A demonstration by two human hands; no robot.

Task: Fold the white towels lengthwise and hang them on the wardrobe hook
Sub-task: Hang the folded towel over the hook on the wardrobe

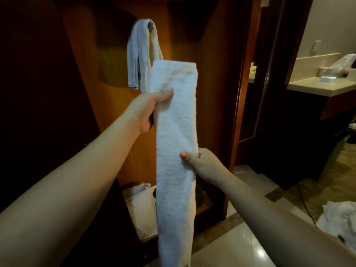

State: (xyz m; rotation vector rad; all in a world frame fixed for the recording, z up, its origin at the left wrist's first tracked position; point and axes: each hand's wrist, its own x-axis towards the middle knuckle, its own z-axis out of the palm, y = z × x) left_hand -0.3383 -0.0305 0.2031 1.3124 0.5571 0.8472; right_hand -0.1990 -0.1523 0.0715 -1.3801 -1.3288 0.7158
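The folded white towel (176, 132) hangs as a long narrow strip between both hands: the left hand (149, 110) pinches its left edge near the top, thumb pressed on the front face, and the right hand (200, 162) pinches its right edge lower down, thumb likewise on the front. Above and just behind the left hand, a hung towel (138, 54) drapes over the wardrobe hook (150, 24) on the wooden wardrobe panel (115, 112). Below the left hand, white bags (140, 209) sit on the wardrobe floor; well to the right of the right hand, a crumpled towel pile (341, 218) lies on the tiled floor (240, 251).
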